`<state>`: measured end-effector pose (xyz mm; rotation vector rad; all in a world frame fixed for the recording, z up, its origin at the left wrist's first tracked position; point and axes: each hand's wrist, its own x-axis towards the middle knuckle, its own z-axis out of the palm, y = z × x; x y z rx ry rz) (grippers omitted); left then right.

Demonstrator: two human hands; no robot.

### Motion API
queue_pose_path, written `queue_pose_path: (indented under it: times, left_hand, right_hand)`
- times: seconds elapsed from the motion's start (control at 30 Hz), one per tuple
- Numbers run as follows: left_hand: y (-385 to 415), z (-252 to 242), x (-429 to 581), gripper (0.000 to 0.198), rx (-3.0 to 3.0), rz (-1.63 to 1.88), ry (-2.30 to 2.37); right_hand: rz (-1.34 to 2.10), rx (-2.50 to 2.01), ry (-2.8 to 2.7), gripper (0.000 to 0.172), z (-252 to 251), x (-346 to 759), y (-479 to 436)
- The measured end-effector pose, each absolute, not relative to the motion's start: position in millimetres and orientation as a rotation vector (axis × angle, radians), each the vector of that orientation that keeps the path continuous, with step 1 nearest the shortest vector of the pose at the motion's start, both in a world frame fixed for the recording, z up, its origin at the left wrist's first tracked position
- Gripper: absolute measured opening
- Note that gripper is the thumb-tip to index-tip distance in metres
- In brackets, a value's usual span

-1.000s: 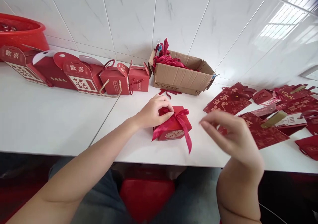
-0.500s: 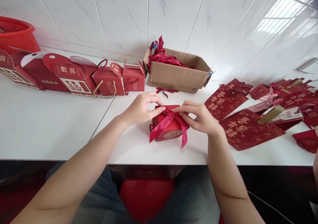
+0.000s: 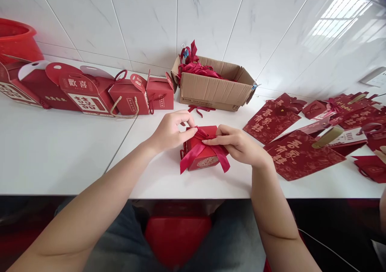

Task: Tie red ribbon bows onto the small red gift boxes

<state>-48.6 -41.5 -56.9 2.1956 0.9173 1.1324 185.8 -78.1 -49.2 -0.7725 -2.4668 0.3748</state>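
A small red gift box (image 3: 196,163) with a round gold print stands on the white table, a twisted red cord at its left side. Across its top runs a crimson satin ribbon (image 3: 190,158), its two tails hanging over the front. My left hand (image 3: 176,131) pinches a part of the ribbon between thumb and finger at the box's upper left. From the right, my right hand (image 3: 238,143) closes on the ribbon near the middle, its index finger pressed along the knot area. The fingers partly hide the knot.
Behind the box sits a cardboard carton (image 3: 211,89) full of ribbons, with a loose ribbon piece (image 3: 200,110) before it. Red gift boxes (image 3: 87,91) line the left, near a red basin (image 3: 18,41). Red gift bags (image 3: 304,155) lie right. Another person's hand (image 3: 382,154) shows at the right edge.
My right hand's index finger has moved left and down onto the middle of the ribbon. The right tail has swung slightly. My left hand keeps its pinch. The view has shifted a little.
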Motion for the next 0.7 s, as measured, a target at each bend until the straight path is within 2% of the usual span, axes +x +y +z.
queue_pose_path:
  times: [0.27, 0.47, 0.7]
  left_hand:
    - [-40.1, -54.2, -51.0, 0.013, 2.179, 1.115, 0.947]
    - [-38.4, -49.8, -54.8, 0.01, 2.07, 1.059, 0.895]
    - [-37.2, -51.5, -55.8, 0.009, 2.029, 1.005, 0.828]
  right_hand:
    - [0.452, -0.721, -2.483, 0.047, -47.9, 188.3, -78.3]
    - [0.37, -0.809, -2.248, 0.028, -51.6, 191.5, -75.6]
    - [0.371, -0.891, -2.206, 0.026, -52.9, 192.4, -72.6]
